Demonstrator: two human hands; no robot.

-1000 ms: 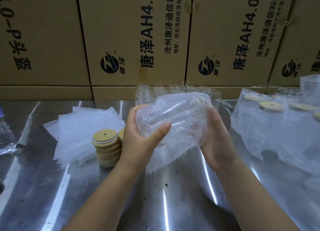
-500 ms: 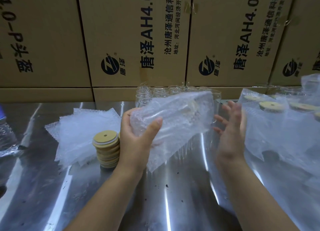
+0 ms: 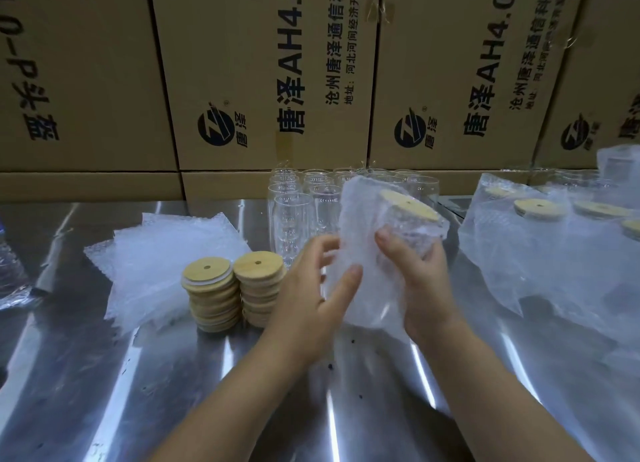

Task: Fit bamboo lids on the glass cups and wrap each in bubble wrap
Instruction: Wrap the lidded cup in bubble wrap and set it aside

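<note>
At frame centre I see the right hand [image 3: 419, 281] curled round a glass cup [image 3: 405, 228], gripping it through crinkly, translucent bubble wrap [image 3: 358, 219]. The cup is tilted right and capped with a round bamboo lid [image 3: 408, 204]. The left hand [image 3: 308, 295] is spread loose, thumb laid on the wrap. Left of it, two stacks of drilled wooden discs [image 3: 212, 288] stand on the shiny steel surface [image 3: 173, 375], beside flat wrap sheets [image 3: 162, 254].

Warehouse packing stn: stacked printed cartons [image 3: 259, 63] behind steel bench [image 3: 86, 392].

Bubble wrap [image 3: 356, 219] veils the held cup [image 3: 410, 235].
</note>
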